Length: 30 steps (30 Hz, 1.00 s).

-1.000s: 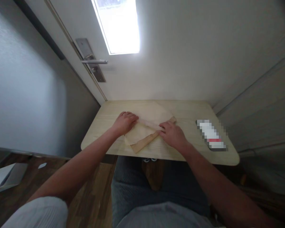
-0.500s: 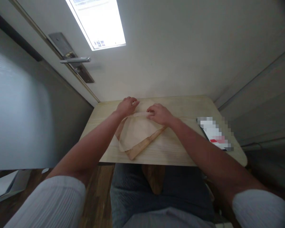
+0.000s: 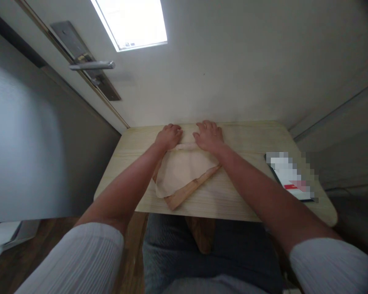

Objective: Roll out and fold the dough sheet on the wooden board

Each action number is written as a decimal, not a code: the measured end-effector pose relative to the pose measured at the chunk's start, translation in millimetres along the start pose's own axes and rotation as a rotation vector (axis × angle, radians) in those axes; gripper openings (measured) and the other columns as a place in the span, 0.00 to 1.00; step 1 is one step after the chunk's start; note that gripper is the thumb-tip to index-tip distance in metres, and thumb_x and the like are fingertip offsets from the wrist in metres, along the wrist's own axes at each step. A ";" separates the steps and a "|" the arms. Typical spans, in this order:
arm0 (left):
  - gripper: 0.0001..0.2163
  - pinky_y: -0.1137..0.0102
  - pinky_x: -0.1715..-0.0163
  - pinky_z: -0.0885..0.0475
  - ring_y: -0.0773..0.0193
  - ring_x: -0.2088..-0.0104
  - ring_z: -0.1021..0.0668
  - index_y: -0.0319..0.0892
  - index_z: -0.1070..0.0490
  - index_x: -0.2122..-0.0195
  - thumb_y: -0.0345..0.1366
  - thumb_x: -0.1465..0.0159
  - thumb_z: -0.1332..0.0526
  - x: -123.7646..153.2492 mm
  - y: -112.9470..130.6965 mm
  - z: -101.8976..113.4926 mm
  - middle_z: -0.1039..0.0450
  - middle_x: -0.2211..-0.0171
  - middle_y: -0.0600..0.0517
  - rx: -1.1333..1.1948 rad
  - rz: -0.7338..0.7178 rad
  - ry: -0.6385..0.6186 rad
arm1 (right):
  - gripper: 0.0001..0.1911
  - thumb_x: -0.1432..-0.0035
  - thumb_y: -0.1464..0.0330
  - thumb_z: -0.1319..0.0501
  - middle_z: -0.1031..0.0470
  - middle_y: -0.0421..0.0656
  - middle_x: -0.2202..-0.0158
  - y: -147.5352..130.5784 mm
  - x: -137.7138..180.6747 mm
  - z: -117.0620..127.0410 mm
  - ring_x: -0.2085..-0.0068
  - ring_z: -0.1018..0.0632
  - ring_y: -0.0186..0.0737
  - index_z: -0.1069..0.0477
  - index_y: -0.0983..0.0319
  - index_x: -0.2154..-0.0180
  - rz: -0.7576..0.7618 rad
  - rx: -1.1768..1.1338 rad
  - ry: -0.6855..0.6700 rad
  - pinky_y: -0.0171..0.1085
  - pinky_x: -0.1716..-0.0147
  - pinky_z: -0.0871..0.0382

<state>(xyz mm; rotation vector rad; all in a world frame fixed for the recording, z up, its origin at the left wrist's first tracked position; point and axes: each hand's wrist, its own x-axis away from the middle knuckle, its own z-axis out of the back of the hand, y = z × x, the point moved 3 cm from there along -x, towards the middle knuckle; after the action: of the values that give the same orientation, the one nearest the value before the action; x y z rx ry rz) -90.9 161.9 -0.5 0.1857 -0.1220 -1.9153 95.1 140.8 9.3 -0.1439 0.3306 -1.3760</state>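
At the centre of the frame, toward the far edge of the tabletop (image 3: 248,192), both hands rest on a pale beige cloth (image 3: 180,173). The left hand (image 3: 169,136) sits knuckles up with its fingers bent on the cloth's far left corner; whether it pinches the fabric or only presses on it cannot be told. The right hand (image 3: 209,136) lies palm down just right of it, fingers stretched forward and closed around nothing, its heel on the cloth's far right corner. Between the two hands a narrow rolled edge (image 3: 187,145) of the cloth runs across.

So far, by the look of it, the cloth is gathered into a rough triangle, its point toward the bottom of the frame, with its surface fairly smooth. A darker tan layer (image 3: 190,190) shows beneath it along the lower right edge and at the point; it does not line up with the pale layer, and whether it is part of the same piece cannot be told. The far edge is only rolled where the hands sit, so the shaping looks partly done rather than finished.

At the right of the frame a flat item (image 3: 291,175), blurred out, lies on the tabletop well apart from the cloth. In the upper left a door handle (image 3: 92,65) shows below a bright pane (image 3: 131,22).
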 end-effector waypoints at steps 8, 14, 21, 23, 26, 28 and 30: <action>0.27 0.54 0.39 0.37 0.49 0.35 0.35 0.40 0.44 0.32 0.48 0.27 0.55 20.0 7.0 -1.9 0.40 0.33 0.39 0.004 0.103 0.016 | 0.31 0.32 0.57 0.52 0.43 0.55 0.30 -0.7 21.2 -5.3 0.33 0.40 0.63 0.43 0.63 0.32 -0.043 0.008 -0.052 0.65 0.38 0.49; 0.27 0.49 0.40 0.37 0.45 0.35 0.36 0.45 0.44 0.31 0.50 0.27 0.56 42.1 18.8 3.0 0.41 0.32 0.42 -0.028 0.121 0.024 | 0.31 0.31 0.57 0.53 0.41 0.54 0.31 -6.4 43.7 -3.2 0.33 0.41 0.62 0.43 0.64 0.32 -0.031 0.025 0.002 0.65 0.37 0.52; 0.26 0.48 0.40 0.38 0.45 0.35 0.37 0.49 0.44 0.31 0.51 0.27 0.56 58.3 27.6 5.0 0.42 0.31 0.45 -0.032 0.135 0.071 | 0.31 0.29 0.54 0.56 0.37 0.55 0.33 -10.2 62.4 -4.1 0.34 0.39 0.61 0.41 0.64 0.33 0.017 0.047 0.067 0.62 0.38 0.51; 0.26 0.48 0.40 0.38 0.45 0.35 0.37 0.50 0.43 0.32 0.52 0.28 0.56 63.4 30.9 6.4 0.42 0.31 0.45 -0.042 0.139 0.086 | 0.32 0.29 0.54 0.57 0.36 0.55 0.34 -11.4 67.8 -3.1 0.35 0.38 0.60 0.41 0.65 0.34 0.033 0.056 0.077 0.62 0.38 0.50; 0.26 0.47 0.40 0.38 0.45 0.34 0.37 0.49 0.42 0.32 0.52 0.27 0.56 71.8 35.5 8.1 0.43 0.31 0.45 -0.047 0.133 0.116 | 0.31 0.29 0.55 0.57 0.35 0.55 0.34 -13.5 76.4 -1.4 0.35 0.38 0.60 0.40 0.67 0.34 0.051 0.063 0.090 0.61 0.38 0.50; 0.26 0.47 0.39 0.39 0.45 0.34 0.37 0.50 0.43 0.32 0.52 0.27 0.56 77.5 37.8 8.3 0.43 0.30 0.45 -0.044 0.125 0.129 | 0.31 0.28 0.56 0.57 0.36 0.55 0.34 -14.8 82.6 -0.6 0.34 0.38 0.60 0.40 0.67 0.34 0.055 0.059 0.088 0.61 0.37 0.50; 0.26 0.48 0.39 0.39 0.45 0.34 0.38 0.51 0.43 0.32 0.52 0.27 0.56 83.5 39.9 8.1 0.44 0.30 0.46 -0.047 0.119 0.143 | 0.31 0.28 0.56 0.57 0.36 0.56 0.34 -16.3 89.6 0.4 0.34 0.39 0.59 0.40 0.67 0.34 0.057 0.058 0.085 0.61 0.37 0.51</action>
<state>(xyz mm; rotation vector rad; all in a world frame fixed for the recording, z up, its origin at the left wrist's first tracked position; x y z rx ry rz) -83.8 69.7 8.6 0.2775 0.0078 -1.7788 94.0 50.1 1.4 -0.0278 0.3621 -1.3357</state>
